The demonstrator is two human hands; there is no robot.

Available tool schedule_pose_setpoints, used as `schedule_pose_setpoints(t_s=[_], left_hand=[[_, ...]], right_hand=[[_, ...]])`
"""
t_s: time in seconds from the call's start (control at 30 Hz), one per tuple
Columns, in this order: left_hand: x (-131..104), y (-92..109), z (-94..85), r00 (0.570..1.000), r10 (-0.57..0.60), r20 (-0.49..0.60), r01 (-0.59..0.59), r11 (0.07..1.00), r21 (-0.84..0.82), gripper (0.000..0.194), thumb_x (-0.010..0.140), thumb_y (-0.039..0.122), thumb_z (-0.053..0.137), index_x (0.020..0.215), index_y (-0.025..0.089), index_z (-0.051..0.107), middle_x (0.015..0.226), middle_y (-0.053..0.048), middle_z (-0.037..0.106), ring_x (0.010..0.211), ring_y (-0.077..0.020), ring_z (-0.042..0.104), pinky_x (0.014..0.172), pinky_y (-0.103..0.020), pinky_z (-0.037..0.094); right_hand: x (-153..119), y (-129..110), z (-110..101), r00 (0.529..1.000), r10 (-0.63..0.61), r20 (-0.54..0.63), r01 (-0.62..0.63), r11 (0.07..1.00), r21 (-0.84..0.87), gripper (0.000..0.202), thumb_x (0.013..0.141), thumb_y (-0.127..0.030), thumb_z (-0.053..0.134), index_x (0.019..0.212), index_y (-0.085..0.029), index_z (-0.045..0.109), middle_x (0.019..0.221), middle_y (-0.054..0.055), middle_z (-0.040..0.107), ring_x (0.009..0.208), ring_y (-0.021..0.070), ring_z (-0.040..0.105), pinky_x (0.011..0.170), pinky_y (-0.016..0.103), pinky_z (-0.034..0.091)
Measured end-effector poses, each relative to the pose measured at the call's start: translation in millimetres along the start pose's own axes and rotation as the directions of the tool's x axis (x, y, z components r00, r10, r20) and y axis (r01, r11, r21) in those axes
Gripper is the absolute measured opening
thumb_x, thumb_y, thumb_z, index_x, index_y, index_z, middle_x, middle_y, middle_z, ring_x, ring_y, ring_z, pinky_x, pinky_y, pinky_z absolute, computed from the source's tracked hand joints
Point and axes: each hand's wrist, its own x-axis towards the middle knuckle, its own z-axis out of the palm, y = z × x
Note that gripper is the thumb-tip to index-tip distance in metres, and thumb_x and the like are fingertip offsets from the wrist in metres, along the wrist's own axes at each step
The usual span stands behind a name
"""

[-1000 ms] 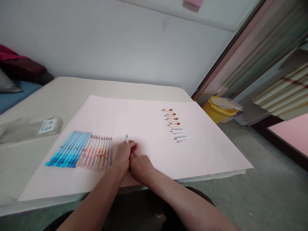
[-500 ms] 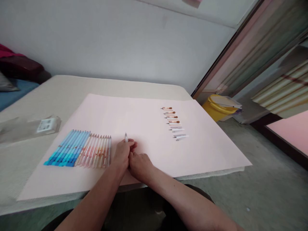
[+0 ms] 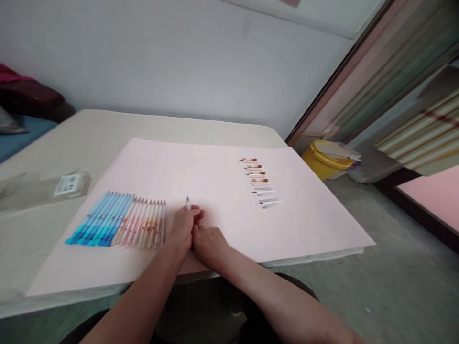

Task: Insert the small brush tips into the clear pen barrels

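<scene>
My left hand (image 3: 182,223) is closed round a pen (image 3: 188,204) with a clear tip that points away from me. Against it, fingers curled, rests my right hand (image 3: 211,243); whatever it grips is hidden behind the two hands. To the left, several blue pens (image 3: 103,217) lie side by side in a row, tips away from me. A row of clear pens with pink and brown patterns (image 3: 141,224) continues beside them. Over on the right, several small groups of pen parts (image 3: 257,180) are set out in a column, some with brown ends.
Pale pink paper (image 3: 304,220) covers much of the cream-topped table (image 3: 107,124). A clear plastic bag (image 3: 36,193) with a white label lies at the left. On the floor at the right stands a yellow bucket (image 3: 319,165). A wall rises behind the table.
Both hands stay in nearly the same place, with the pen still in the left one. The view has shifted very slightly; the laid-out pens and parts are unchanged.
</scene>
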Motion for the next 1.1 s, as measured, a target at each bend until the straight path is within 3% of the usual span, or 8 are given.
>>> schedule_pose_setpoints(t_s=[1.1], left_hand=[[3.4, -2.9, -2.4, 1.000, 0.006, 0.010, -0.006, 1.000, 0.003, 0.015, 0.064, 0.010, 0.060, 0.078, 0.014, 0.056, 0.069, -0.007, 0.065, 0.060, -0.0120, 0.061, 0.054, -0.021, 0.040]], right_hand=[[0.8, -0.7, -1.6, 1.000, -0.015, -0.001, 0.015, 1.000, 0.020, 0.021, 0.083, -0.017, 0.040, 0.098, -0.009, 0.052, 0.083, 0.013, 0.064, 0.069, 0.0259, 0.064, 0.057, 0.037, 0.049]])
